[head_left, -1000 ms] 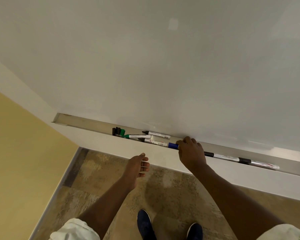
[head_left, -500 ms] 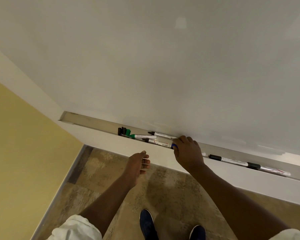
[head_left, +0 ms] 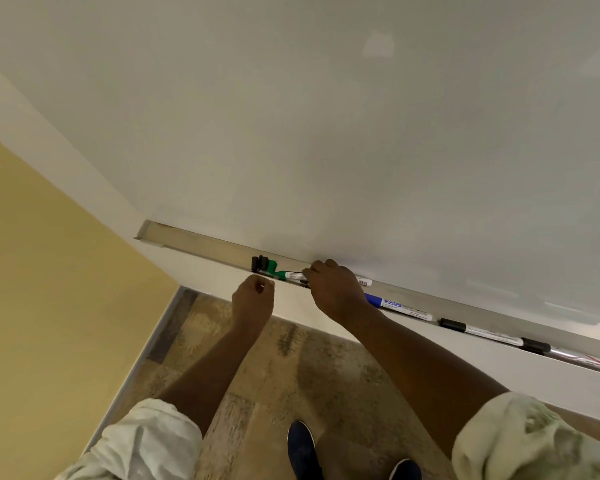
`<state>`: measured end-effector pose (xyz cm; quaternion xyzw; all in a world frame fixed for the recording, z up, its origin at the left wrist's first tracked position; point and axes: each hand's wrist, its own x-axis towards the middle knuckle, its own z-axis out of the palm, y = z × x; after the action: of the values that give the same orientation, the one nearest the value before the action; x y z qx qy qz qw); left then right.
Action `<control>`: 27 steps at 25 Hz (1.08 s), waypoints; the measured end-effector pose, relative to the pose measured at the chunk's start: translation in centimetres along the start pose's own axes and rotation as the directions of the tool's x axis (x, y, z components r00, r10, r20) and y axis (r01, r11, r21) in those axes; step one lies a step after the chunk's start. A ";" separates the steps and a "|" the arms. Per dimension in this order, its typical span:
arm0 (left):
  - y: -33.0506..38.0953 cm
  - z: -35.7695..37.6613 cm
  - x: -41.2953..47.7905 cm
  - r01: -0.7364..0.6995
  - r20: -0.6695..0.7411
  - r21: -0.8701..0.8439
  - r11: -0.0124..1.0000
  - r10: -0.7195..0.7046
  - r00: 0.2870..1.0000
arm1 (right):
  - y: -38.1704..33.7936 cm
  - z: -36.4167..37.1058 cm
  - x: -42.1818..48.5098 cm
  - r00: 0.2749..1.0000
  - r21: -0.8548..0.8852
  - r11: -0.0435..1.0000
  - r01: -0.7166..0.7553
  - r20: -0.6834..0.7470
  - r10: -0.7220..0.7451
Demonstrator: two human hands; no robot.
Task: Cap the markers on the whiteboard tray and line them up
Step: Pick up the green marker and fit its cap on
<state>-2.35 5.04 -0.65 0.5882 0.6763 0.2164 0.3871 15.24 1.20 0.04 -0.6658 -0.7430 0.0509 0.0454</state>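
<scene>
The metal whiteboard tray (head_left: pixel 194 241) runs from upper left to lower right. My right hand (head_left: pixel 336 292) is in the tray, fingers closed around a white marker whose barcoded end (head_left: pixel 364 281) sticks out on the right. Left of the fingers lie a green marker (head_left: pixel 289 274), a loose green cap (head_left: pixel 273 265) and black caps (head_left: pixel 258 263). Right of the hand, a blue-capped marker (head_left: pixel 392 303) and two black-capped markers (head_left: pixel 478 332) (head_left: pixel 568 355) lie end to end. My left hand (head_left: pixel 253 301) hovers just below the tray's front edge, fingers curled, with nothing visible in it.
The whiteboard (head_left: pixel 326 133) rises right behind the tray. A yellow wall (head_left: pixel 49 289) stands to the left, and the tiled floor (head_left: pixel 257 375) with my dark shoes (head_left: pixel 302 448) lies below. The tray's left end holds no markers.
My right hand let go of the blue-capped marker and moved left onto the cluster of markers. My left hand rose toward the tray and curled its fingers.
</scene>
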 end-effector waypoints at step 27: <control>1.0 -2.2 7.7 -0.558 0.328 0.472 0.683 0.451 0.830 | -1.4 1.0 2.0 0.988 0.027 0.995 -0.098 -0.114 0.100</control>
<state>-3.51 12.97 -0.68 0.8547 0.4807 0.0562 0.1878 13.55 3.02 -0.74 -0.7031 -0.7047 0.0227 0.0925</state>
